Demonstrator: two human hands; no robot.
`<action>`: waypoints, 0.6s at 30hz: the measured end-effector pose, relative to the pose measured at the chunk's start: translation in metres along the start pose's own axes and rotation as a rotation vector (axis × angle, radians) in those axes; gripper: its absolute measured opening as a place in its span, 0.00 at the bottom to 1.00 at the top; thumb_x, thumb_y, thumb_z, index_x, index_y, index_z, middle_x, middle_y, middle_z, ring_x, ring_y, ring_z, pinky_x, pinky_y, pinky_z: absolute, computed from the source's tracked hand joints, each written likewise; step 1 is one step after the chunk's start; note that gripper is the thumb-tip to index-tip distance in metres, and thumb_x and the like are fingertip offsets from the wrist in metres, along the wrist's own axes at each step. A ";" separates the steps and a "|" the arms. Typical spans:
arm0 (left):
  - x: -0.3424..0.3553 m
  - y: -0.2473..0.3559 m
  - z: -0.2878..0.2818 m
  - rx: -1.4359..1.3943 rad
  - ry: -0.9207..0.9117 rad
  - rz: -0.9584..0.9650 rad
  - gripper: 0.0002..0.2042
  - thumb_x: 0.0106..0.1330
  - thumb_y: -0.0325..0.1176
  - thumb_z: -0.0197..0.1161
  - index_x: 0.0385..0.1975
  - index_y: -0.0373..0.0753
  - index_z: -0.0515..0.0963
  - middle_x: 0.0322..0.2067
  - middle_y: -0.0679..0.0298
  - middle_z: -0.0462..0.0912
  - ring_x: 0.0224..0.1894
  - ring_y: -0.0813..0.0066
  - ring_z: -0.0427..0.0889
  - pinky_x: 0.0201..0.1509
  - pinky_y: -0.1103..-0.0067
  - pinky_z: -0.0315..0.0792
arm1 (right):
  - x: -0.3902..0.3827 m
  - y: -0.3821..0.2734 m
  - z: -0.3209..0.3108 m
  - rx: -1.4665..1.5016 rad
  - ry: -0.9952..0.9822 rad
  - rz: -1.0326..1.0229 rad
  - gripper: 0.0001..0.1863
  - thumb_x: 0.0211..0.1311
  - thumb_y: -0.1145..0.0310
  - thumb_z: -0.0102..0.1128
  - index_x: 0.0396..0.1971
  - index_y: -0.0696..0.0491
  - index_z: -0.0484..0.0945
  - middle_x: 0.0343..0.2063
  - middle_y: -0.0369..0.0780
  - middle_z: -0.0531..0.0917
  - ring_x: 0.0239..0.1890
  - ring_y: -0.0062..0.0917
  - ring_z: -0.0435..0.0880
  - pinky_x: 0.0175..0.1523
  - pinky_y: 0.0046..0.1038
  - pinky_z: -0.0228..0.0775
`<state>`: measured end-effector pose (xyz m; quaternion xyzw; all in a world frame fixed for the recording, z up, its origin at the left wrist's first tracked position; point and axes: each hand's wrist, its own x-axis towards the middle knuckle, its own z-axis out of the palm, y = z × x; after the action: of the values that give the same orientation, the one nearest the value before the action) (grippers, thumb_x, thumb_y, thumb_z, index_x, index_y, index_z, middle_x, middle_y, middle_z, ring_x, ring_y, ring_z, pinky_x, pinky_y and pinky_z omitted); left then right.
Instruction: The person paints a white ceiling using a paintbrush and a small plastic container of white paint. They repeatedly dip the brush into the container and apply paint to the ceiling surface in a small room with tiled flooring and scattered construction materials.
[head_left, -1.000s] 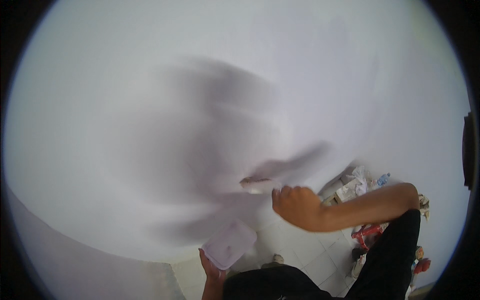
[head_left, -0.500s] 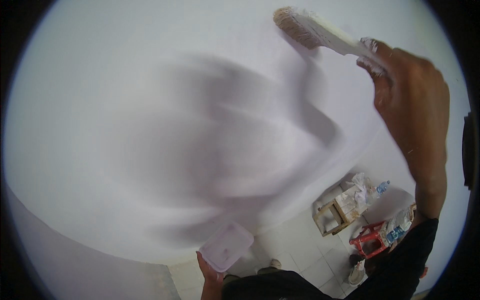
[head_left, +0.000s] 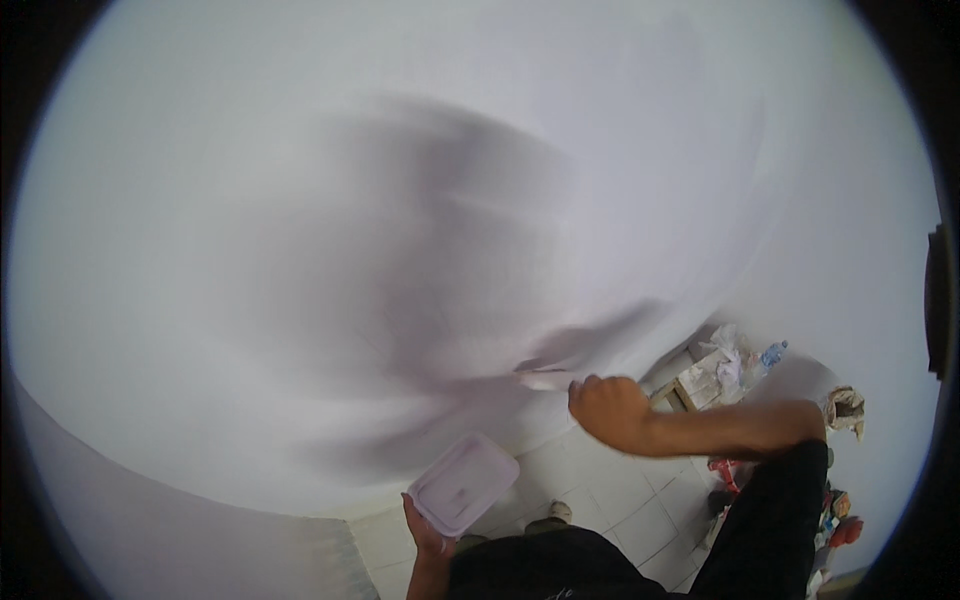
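My right hand (head_left: 610,412) is closed round the handle of a paintbrush (head_left: 545,380), low against the white wall (head_left: 480,250). The brush points left, its bristle end at the wall and partly lost in shadow. At waist height, my left hand (head_left: 427,530) grips the near left edge of a pale pinkish plastic tub (head_left: 465,484). The tub is shallow and rectangular with rounded corners. It is tilted, and a small darker patch shows on its bottom.
A wooden stool (head_left: 690,390) with plastic bags stands by the wall at right, with a blue-labelled bottle (head_left: 773,353) beside it. A red stool (head_left: 722,472) is partly hidden behind my right arm. An open sack (head_left: 845,408) and mixed items lie farther right on the tiled floor (head_left: 625,500).
My right hand has swept the paintbrush down the wall from the upper right to low centre. The left hand and tub have shifted slightly right and up in view.
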<state>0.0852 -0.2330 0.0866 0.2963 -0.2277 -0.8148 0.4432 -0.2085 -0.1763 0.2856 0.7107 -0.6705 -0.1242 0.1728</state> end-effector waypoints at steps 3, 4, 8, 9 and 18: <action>0.006 -0.001 0.003 0.025 0.023 0.019 0.31 0.72 0.57 0.32 0.63 0.38 0.59 0.59 0.52 0.67 0.61 0.50 0.67 0.63 0.56 0.64 | 0.018 0.034 0.022 0.040 -0.181 0.048 0.14 0.50 0.72 0.58 0.38 0.59 0.79 0.23 0.43 0.81 0.25 0.32 0.84 0.23 0.30 0.72; 0.003 0.002 0.005 0.043 0.028 0.036 0.32 0.72 0.58 0.33 0.63 0.37 0.59 0.60 0.52 0.67 0.61 0.51 0.67 0.64 0.56 0.64 | 0.017 0.042 0.007 0.051 -0.189 0.085 0.14 0.50 0.72 0.58 0.38 0.58 0.80 0.23 0.42 0.81 0.25 0.32 0.84 0.25 0.31 0.73; 0.005 -0.002 0.012 0.054 0.031 0.080 0.32 0.72 0.58 0.34 0.62 0.37 0.59 0.60 0.52 0.67 0.61 0.51 0.67 0.64 0.57 0.63 | -0.011 0.075 -0.086 -0.009 -0.036 0.277 0.13 0.53 0.70 0.58 0.39 0.54 0.81 0.28 0.42 0.81 0.25 0.34 0.83 0.30 0.35 0.74; 0.006 -0.004 0.010 0.043 0.024 0.082 0.32 0.72 0.58 0.34 0.62 0.37 0.59 0.60 0.52 0.67 0.61 0.51 0.67 0.64 0.57 0.63 | -0.019 0.082 -0.107 -0.074 0.029 0.330 0.13 0.54 0.69 0.57 0.40 0.52 0.81 0.30 0.42 0.82 0.25 0.34 0.82 0.31 0.36 0.73; 0.012 -0.012 -0.043 0.022 0.034 0.042 0.33 0.71 0.59 0.35 0.63 0.36 0.59 0.60 0.52 0.67 0.61 0.51 0.67 0.65 0.57 0.62 | 0.013 0.082 -0.189 -0.622 0.912 0.426 0.16 0.54 0.72 0.65 0.44 0.53 0.81 0.22 0.38 0.80 0.18 0.29 0.77 0.30 0.27 0.70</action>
<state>0.1020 -0.2421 0.0449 0.3100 -0.2351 -0.7978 0.4606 -0.2055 -0.1780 0.4922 0.4577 -0.5886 0.0405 0.6651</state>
